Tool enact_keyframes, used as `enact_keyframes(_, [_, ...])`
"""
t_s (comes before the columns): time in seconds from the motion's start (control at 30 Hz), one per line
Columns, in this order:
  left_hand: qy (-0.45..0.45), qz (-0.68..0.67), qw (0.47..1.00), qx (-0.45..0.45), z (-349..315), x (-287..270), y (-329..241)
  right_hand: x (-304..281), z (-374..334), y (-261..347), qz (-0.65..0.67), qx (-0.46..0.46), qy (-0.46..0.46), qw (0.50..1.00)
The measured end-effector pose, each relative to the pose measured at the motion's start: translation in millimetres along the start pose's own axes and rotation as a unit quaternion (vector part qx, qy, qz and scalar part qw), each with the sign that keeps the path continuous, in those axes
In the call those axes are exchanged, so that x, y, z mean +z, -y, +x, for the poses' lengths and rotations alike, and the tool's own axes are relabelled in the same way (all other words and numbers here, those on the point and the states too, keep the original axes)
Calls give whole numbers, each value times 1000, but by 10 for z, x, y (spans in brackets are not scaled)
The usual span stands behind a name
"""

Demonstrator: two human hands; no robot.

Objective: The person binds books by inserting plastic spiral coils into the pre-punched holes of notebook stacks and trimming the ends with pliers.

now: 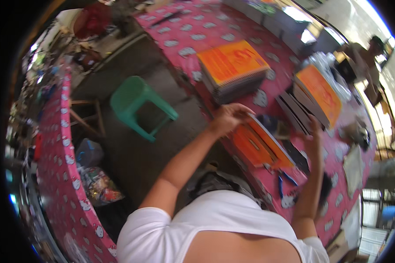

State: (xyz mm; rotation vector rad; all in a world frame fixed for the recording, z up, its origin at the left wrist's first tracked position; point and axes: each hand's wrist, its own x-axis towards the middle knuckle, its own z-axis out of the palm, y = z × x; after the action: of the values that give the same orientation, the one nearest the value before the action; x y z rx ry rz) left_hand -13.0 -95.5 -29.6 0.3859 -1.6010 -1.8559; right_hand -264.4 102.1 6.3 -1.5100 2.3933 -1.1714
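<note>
My left hand (231, 118) pinches the upper end of an orange-covered book (272, 142), which stands tilted on its edge over the pink table. Another orange cover (249, 147) lies flat beside it, on the side nearer me. My right hand (314, 133) is raised past the book's right side, its index finger stretched and thumb apart, with nothing visible in it. Close beyond that hand are dark flat boards (292, 111) and a leaning stack of orange-covered books (318, 94). A blue-handled tool (281, 186), perhaps pliers, lies near the book's lower end.
A taller stack of orange-covered books (235, 63) stands farther back on the pink patterned table (191, 33). Clear plastic bags (324, 63) lie behind the leaning stack. On the floor at left stands a green stool (140, 103). Another person (366, 61) is at far right.
</note>
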Motion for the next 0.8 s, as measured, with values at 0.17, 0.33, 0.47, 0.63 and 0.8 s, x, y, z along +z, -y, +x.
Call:
enact_keyframes(0.17, [-2,100,978,184,84,332,-573,-38,-97,1729,-43,-257,-75,962])
enact_keyframes(0.33, [-95,155,935,305,-297,448,-1300,186,-70,2112,78,-257,-116,956])
enact_keyframes(0.47, [-140,106,955,237,-830,290,-1741,251,40,2526,162,-340,-38,926])
enact_keyframes(0.63, [-236,223,895,307,-1398,-44,-1700,675,13,2942,267,-434,34,860])
enact_keyframes(0.8, [-329,301,858,255,-1771,-189,-1690,1028,-101,3130,310,-458,127,823])
